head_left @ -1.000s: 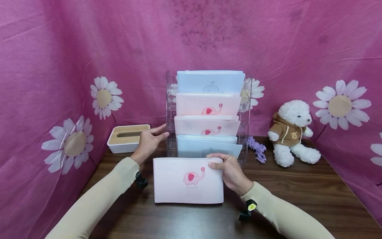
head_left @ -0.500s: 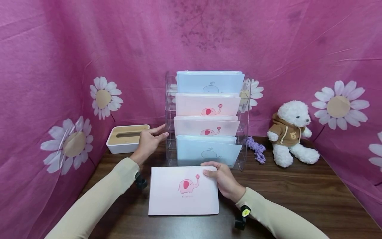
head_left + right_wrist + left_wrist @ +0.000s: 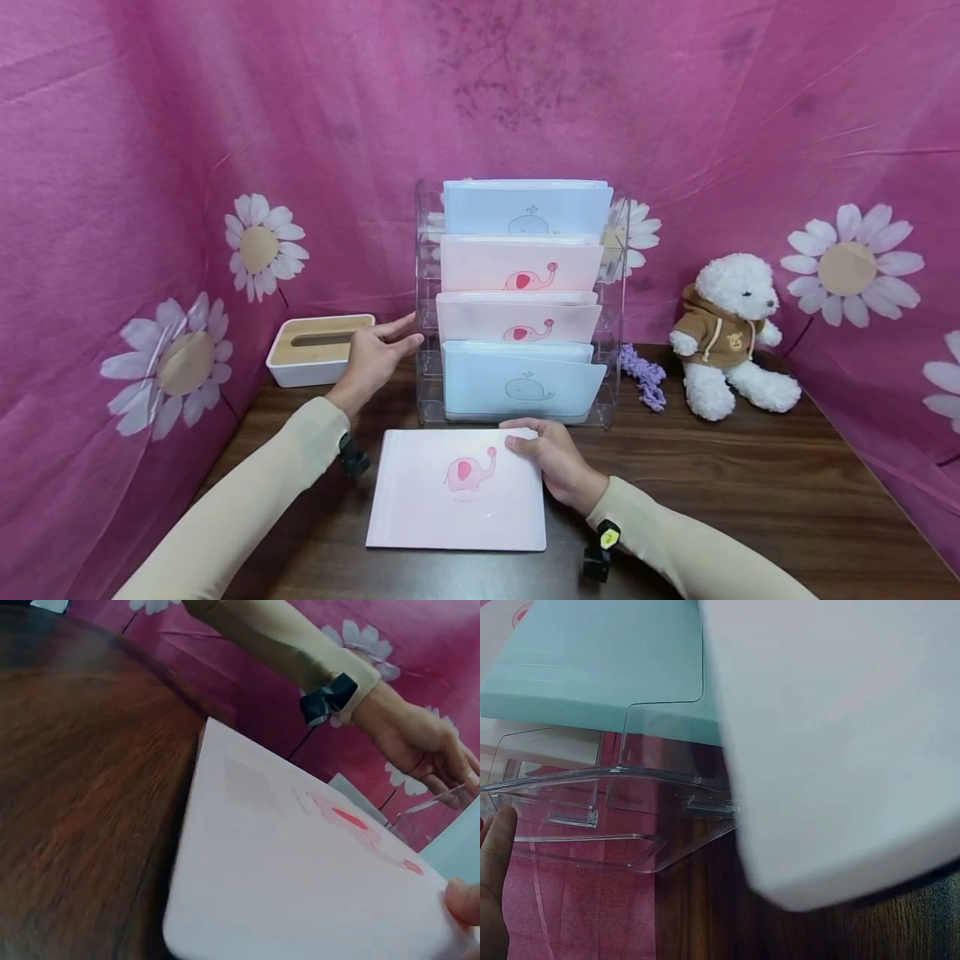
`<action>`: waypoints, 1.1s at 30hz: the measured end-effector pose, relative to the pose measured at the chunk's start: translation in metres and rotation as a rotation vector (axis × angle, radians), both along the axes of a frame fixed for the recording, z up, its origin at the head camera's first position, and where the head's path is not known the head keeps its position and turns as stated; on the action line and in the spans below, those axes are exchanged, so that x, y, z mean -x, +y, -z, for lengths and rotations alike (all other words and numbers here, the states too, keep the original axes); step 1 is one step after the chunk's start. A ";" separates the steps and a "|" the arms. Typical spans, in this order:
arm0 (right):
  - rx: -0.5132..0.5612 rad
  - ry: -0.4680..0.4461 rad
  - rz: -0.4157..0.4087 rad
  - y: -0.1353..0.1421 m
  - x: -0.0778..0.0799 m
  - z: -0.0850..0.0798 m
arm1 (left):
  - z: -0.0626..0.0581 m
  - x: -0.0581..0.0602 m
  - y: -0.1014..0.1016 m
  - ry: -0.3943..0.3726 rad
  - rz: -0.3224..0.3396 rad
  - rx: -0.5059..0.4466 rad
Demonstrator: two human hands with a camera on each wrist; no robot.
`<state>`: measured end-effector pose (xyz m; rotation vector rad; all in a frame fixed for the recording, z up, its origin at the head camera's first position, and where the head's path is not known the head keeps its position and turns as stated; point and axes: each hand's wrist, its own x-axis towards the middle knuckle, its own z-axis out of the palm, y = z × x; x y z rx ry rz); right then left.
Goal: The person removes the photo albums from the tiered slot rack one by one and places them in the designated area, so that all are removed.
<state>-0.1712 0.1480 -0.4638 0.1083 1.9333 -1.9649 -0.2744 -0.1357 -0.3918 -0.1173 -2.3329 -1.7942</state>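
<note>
My right hand (image 3: 562, 467) pinches the top right corner of a pink booklet (image 3: 457, 500), thumb on the front cover. The cover has an elephant drawing, and the booklet tilts back over the table in front of a clear plastic rack (image 3: 606, 414). In the right wrist view the thumb (image 3: 463, 901) shows at the booklet's corner. My left hand (image 3: 372, 360) touches the rack's left side with extended fingers; one fingertip (image 3: 502, 825) meets the clear panel in the left wrist view. A blue whale booklet (image 3: 525, 387) sits in the rack's lowest tier.
Pink elephant booklets (image 3: 517, 321) and blue whale booklets (image 3: 525, 207) fill the upper tiers. A white tissue box (image 3: 300, 371) with a wooden lid stands left. Right of the rack are a purple knitted piece (image 3: 643, 375) and a white teddy bear (image 3: 735, 333) on the wooden table (image 3: 735, 492).
My right hand has brought the pink booklet down and toward me, slightly left, and the booklet leans flatter. The lowest blue booklet is now uncovered. My left hand stays at the rack.
</note>
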 end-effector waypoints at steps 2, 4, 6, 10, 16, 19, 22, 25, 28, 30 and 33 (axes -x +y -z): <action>-0.044 0.007 -0.022 -0.001 0.001 0.003 | 0.000 -0.001 0.000 -0.001 -0.004 0.008; -0.104 0.028 -0.042 -0.002 0.002 0.007 | -0.001 -0.002 -0.001 -0.003 -0.007 0.018; -0.172 0.066 -0.060 -0.002 0.004 0.009 | -0.001 -0.002 -0.001 -0.003 -0.012 0.021; -0.314 0.176 -0.107 0.001 0.008 0.011 | -0.001 -0.002 -0.001 -0.001 -0.008 0.018; -0.456 0.265 -0.176 0.004 0.012 0.011 | -0.001 -0.002 -0.001 -0.007 -0.012 0.028; -0.532 0.314 -0.185 0.003 0.012 0.011 | -0.001 -0.002 0.000 -0.008 -0.013 0.037; -0.604 0.391 -0.180 0.003 0.011 0.010 | -0.001 -0.001 0.000 -0.007 -0.015 0.042; -0.639 0.439 -0.173 0.003 0.012 0.011 | -0.001 -0.001 0.000 -0.001 -0.009 0.031; -0.654 0.460 -0.172 0.002 0.012 0.011 | 0.000 0.000 0.000 0.008 0.000 0.025; -0.660 0.475 -0.171 0.002 0.012 0.011 | 0.000 0.000 0.000 0.012 0.002 0.022; -0.666 0.505 -0.169 0.002 0.011 0.010 | 0.000 0.000 0.000 0.009 0.004 0.017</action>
